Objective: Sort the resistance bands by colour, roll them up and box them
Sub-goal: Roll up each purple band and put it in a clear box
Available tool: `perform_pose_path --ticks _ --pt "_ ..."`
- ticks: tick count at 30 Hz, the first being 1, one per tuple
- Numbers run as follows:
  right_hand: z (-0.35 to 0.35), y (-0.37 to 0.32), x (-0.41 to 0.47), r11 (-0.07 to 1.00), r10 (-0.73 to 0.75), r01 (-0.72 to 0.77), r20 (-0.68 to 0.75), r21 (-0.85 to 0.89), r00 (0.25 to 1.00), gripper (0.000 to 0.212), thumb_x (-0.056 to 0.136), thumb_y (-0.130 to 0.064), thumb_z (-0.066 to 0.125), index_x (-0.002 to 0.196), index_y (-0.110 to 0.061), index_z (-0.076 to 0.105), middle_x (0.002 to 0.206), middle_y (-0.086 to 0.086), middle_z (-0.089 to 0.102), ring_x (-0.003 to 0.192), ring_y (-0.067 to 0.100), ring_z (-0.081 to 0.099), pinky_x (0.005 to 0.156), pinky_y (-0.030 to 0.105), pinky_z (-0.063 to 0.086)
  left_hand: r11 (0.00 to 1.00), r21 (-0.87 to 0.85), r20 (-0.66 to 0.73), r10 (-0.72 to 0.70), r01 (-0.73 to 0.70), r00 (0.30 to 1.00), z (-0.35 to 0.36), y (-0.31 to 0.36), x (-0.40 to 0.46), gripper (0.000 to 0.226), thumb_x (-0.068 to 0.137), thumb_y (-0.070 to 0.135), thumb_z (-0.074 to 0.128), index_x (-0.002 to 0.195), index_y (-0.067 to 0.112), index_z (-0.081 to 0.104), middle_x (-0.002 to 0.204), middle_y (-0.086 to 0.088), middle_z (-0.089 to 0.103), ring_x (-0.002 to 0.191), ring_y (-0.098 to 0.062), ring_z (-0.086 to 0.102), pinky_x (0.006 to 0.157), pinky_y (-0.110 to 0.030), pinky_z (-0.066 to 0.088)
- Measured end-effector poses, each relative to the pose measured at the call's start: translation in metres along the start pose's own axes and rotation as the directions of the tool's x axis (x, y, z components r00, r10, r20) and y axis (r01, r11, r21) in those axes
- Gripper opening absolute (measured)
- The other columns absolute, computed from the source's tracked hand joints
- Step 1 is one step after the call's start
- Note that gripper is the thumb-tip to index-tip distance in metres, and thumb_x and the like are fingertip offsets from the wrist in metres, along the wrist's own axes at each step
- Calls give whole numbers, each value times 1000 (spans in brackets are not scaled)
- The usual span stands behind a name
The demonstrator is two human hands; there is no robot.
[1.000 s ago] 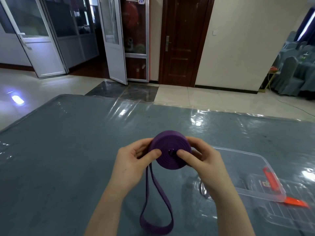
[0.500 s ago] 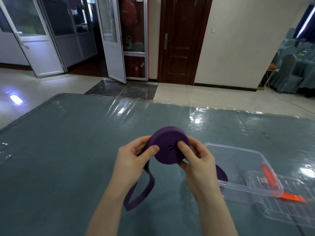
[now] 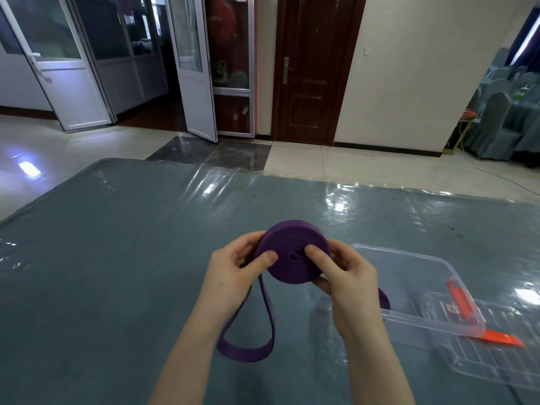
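I hold a purple resistance band (image 3: 292,252) wound into a thick coil, lifted a little above the table. My left hand (image 3: 233,270) grips the coil's left side with the thumb on its face. On the right side, my right hand (image 3: 344,276) pinches it, thumb pressed near the centre hole. The unrolled tail hangs down in a loop (image 3: 248,346) onto the table below my left hand. A clear plastic box (image 3: 432,276) stands to the right, and a bit of purple band (image 3: 384,299) shows just beside its near left wall, behind my right wrist.
The box's clear lid (image 3: 496,363) with orange clips (image 3: 461,299) lies at the near right, partly under the box. The table (image 3: 117,258) wears a blue-grey cloth under glossy plastic. Beyond its far edge are a tiled floor, doors and covered chairs.
The coil has turned in my hands. The hanging tail swung from the left back to a loop below the coil, lying on the table.
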State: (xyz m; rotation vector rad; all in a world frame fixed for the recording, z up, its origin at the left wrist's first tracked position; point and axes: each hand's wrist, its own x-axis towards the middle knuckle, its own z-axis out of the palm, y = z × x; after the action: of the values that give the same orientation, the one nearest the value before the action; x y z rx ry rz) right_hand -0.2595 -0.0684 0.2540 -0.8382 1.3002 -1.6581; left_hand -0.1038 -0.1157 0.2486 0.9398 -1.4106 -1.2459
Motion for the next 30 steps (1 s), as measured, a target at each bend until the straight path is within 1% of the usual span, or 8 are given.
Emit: perform_pose_path --ticks 2,5,10,12,15,20,27,30 --pt "4 3 0 994 73 -72 -14 85 997 17 82 -8 71 99 -6 70 86 7 76 80 16 72 78 37 59 998 -45 -40 -33 31 999 -1 -2 0 27 82 -1 69 99 20 70 93 6 76 90 -7 71 77 -15 52" --pt "-1 2 1 997 72 -72 71 -4 995 19 80 -7 73 98 -8 70 90 7 75 85 21 71 79 39 59 999 -27 -40 -23 22 999 -6 -2 -2 26 83 -2 67 96 20 70 90 8 76 87 -5 71 75 -14 51" --pt "-17 -8 11 848 -69 219 309 -483 949 28 74 -15 81 98 -26 73 92 -7 75 88 18 70 83 32 56 981 192 54 2 -13 999 -18 -3 -4 26 78 7 76 97 26 73 94 9 76 94 -9 71 90 -26 51" --pt "-16 -9 12 881 -79 200 283 -429 956 25 70 -12 83 91 -23 75 86 -2 76 84 24 70 80 36 57 986 166 79 7 -20 997 -16 -2 -5 28 78 5 75 97 25 73 95 7 76 94 -10 71 89 -25 52" --pt "-13 -8 9 958 -104 147 180 -246 978 24 70 -5 82 89 -17 75 83 2 76 77 17 71 70 26 56 1000 7 23 13 -14 1000 -12 1 -5 27 81 0 69 97 22 72 93 6 76 90 -8 71 80 -17 52" --pt "2 0 3 996 50 -54 72 64 996 23 76 -6 74 98 -4 68 94 14 75 83 22 70 78 40 58 985 -156 -117 -90 71 989 -9 -4 -3 21 79 0 69 93 16 72 86 0 77 79 -10 71 72 -18 55" --pt "-14 -4 10 947 -7 88 253 -310 968 33 74 -12 81 104 -24 72 102 -3 74 93 23 71 84 37 58 999 28 -116 -33 37 993 -20 -7 -4 19 78 0 73 89 15 74 83 4 77 79 -8 72 72 -13 53" --pt "-13 -6 10 920 -7 125 301 -373 953 31 74 -12 81 101 -25 73 95 -1 74 85 22 71 78 39 58 993 114 -65 1 6 998 -20 -5 -5 20 77 -1 75 87 16 74 81 5 76 75 -6 71 71 -12 52"
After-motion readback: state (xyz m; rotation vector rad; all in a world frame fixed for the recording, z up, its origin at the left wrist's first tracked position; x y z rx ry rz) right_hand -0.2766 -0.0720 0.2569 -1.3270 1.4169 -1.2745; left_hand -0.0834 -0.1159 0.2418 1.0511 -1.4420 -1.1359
